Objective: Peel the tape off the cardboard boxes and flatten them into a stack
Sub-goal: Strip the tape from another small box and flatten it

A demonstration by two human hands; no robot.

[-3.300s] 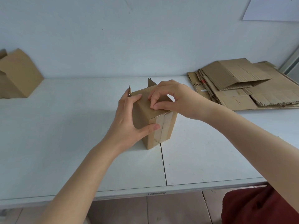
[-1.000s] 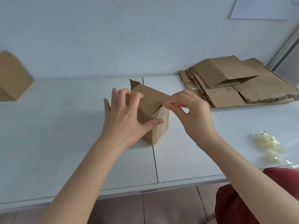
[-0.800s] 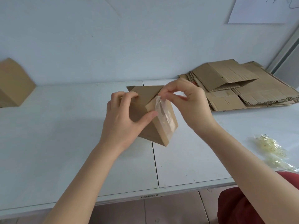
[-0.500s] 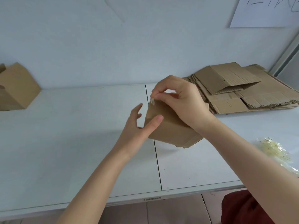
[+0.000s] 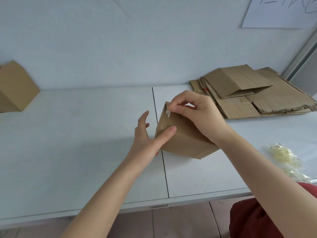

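Observation:
A small brown cardboard box (image 5: pixel 183 141) is tilted up on one edge at the middle of the white table (image 5: pixel 77 143). My right hand (image 5: pixel 197 115) reaches over the box and pinches a strip of clear tape (image 5: pixel 167 112) at its raised top corner. My left hand (image 5: pixel 147 136) steadies the box from the left, thumb pressed flat on the near face, fingers straight and spread behind the left edge. A stack of flattened cardboard boxes (image 5: pixel 253 93) lies at the back right of the table.
Another brown box (image 5: pixel 15 90) stands at the far left against the wall. A crumpled heap of peeled clear tape (image 5: pixel 284 157) lies at the right near the table's front edge. A sheet of paper (image 5: pixel 281 12) hangs on the wall. Red clothing (image 5: pixel 267 219) shows at the lower right.
The box has been tipped over to the right onto an edge. My right hand moved from its side face to its top corner, pulling tape. My left hand's fingers let go and straightened.

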